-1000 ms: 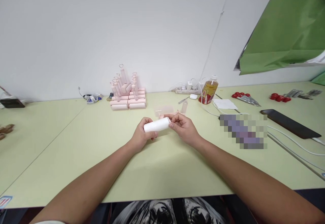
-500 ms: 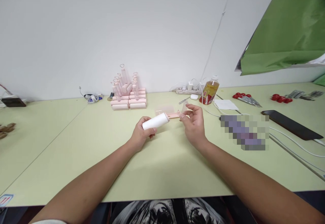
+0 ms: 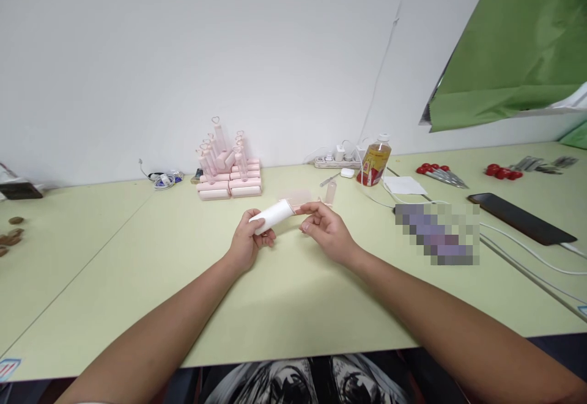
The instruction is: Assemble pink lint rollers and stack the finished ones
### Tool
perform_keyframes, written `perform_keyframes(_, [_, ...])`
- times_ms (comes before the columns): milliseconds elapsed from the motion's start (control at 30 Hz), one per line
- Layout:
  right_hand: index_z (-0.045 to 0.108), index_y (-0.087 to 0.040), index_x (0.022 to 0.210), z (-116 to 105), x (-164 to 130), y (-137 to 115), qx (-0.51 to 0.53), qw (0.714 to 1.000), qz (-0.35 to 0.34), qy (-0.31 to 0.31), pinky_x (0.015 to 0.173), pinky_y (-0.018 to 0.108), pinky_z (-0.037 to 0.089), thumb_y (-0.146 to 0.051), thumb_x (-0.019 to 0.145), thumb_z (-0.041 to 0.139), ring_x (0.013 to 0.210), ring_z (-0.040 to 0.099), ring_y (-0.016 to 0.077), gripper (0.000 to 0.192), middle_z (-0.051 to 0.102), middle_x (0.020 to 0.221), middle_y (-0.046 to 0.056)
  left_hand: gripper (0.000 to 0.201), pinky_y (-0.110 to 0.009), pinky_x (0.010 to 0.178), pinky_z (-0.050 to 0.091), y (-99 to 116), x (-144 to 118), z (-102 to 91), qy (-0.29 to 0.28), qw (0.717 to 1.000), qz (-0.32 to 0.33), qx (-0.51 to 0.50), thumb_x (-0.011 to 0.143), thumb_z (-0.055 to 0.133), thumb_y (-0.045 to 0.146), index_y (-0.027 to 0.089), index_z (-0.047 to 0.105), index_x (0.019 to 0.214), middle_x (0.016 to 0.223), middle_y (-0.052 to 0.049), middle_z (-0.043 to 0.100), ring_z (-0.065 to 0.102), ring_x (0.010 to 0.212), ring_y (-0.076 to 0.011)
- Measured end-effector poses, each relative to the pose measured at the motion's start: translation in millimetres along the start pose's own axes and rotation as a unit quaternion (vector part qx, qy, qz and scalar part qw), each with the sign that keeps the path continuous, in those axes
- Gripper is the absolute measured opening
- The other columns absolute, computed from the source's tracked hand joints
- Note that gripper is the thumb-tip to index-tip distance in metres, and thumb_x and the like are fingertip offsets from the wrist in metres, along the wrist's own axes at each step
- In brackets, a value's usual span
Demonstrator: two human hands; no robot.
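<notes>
While my left hand (image 3: 242,240) grips the white roll (image 3: 272,214) above the counter (image 3: 293,312), I return my right hand (image 3: 326,230), loosely open, to its end. Both hands now attend one piece.

I have a pale green worktop (image 3: 275,312) in front of me, seams left and right. Toward the back, left of centre: stacked pink-and-white rolls (image 3: 213,195); left of them, a coiled cable (image 3: 166,180); far left, brown pieces (image 3: 13,241). Mid-back: translucent pink pieces (image 3: 331,192). Near the wall: power strip (image 3: 326,163), small white case (image 3: 347,173), bottle (image 3: 374,162). On my right: paper (image 3: 404,185), red-and-silver items (image 3: 447,178), dark phone (image 3: 520,217), pixelated object (image 3: 433,236).
</notes>
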State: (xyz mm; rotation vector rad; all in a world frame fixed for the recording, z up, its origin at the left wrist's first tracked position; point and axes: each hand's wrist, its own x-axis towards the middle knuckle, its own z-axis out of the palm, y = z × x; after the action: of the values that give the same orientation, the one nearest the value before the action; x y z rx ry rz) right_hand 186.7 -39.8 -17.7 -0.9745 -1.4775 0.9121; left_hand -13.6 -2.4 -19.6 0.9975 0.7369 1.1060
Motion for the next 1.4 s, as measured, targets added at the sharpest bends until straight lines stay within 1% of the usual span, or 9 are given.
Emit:
perform_keyframes(133, [0.061,-0.02,0.09,-12,9,0,-0.139,0.984,-0.01,0.111,0.071,0.032,0.045,-0.029,0.079,0.057,0.072,0.054,0.0169,0.014,0.061,0.087,0.004,0.044,-0.023,0.048,0.046,3,0,-0.1,0.008,1.0,0.019,0.007,0.066,0.073,0.032,0.021,0.041,0.094,0.07,0.003,0.058,0.059,0.056,-0.0131])
perform_keyframes(300, [0.065,-0.021,0.094,-42,29,7,-0.266,0.928,-0.011,0.259,0.089,0.04,0.044,-0.026,0.075,0.055,0.105,0.053,0.0259,0.022,0.054,0.114,0.01,0.048,-0.022,0.047,0.044,3,-2,2.4,-0.015,0.999,0.026,0.024,0.064,0.077,0.035,0.02,0.046,0.097,0.075,0.003,0.056,0.057,0.055,-0.0106])
perform_keyframes(400, [0.067,-0.021,0.096,-53,35,14,-0.308,0.917,0.031,0.252,0.101,0.046,0.036,-0.023,0.073,0.054,0.125,0.041,0.0306,0.026,0.047,0.129,0.012,0.055,-0.023,0.047,0.044,2,-1,3.7,-0.01,0.999,0.031,0.019,0.064,0.078,0.037,0.022,0.045,0.105,0.077,0.004,0.056,0.057,0.054,-0.0107])
perform_keyframes(633, [0.069,-0.023,0.1,-55,36,24,-0.364,0.905,0.099,0.195,0.105,0.05,0.032,-0.019,0.074,0.053,0.136,0.029,0.0351,0.031,0.036,0.145,0.011,0.047,-0.023,0.049,0.049,3,2,1.5,0.056,0.998,0.02,0.0,0.07,0.071,0.042,0.022,0.047,0.105,0.079,0.002,0.058,0.06,0.061,-0.0129])
perform_keyframes(767, [0.068,-0.022,0.109,-54,36,35,-0.436,0.881,0.119,0.14,0.106,0.054,0.028,-0.026,0.075,0.058,0.137,0.024,0.0392,0.035,0.032,0.149,0.013,0.053,-0.027,0.041,0.049,3,1,1.6,-0.01,1.0,-0.026,0.01,0.078,0.061,0.05,0.031,0.04,0.123,0.084,0.0,0.061,0.063,0.058,-0.0178])
perform_keyframes(900, [0.067,-0.019,0.109,-50,38,45,-0.489,0.856,0.102,0.131,0.107,0.057,0.024,-0.039,0.079,0.059,0.137,0.024,0.04,0.037,0.034,0.148,0.015,0.062,-0.026,0.038,0.047,3,-2,2.7,-0.05,0.998,-0.037,0.011,0.079,0.061,0.052,0.033,0.036,0.133,0.084,-0.002,0.06,0.062,0.055,-0.0172])
perform_keyframes(1133, [0.069,-0.019,0.088,-45,39,43,-0.52,0.839,0.077,0.137,0.106,0.062,0.018,-0.041,0.086,0.053,0.137,0.022,0.0412,0.027,0.038,0.147,0.012,0.066,-0.026,0.038,0.046,2,-3,3.2,-0.043,0.997,-0.035,0.054,0.076,0.064,0.054,0.032,0.04,0.134,0.081,-0.002,0.06,0.061,0.053,-0.0169])
perform_keyframes(1267, [0.067,-0.018,0.078,-41,38,40,-0.528,0.837,0.05,0.134,0.107,0.062,0.016,-0.032,0.088,0.049,0.138,0.021,0.0398,0.024,0.037,0.148,0.011,0.063,-0.026,0.042,0.048,0,-1,1.3,-0.013,0.997,-0.007,0.07,0.077,0.064,0.053,0.033,0.042,0.132,0.086,-0.001,0.061,0.062,0.056,-0.0161])
perform_keyframes(1400, [0.068,-0.018,0.089,-38,35,35,-0.518,0.84,0.024,0.157,0.107,0.06,0.019,-0.032,0.086,0.052,0.137,0.023,0.0399,0.022,0.036,0.146,0.014,0.059,-0.027,0.05,0.051,-1,3,-2.5,0.043,0.996,0.016,0.08,0.078,0.062,0.051,0.033,0.045,0.131,0.088,-0.001,0.061,0.061,0.061,-0.0154])
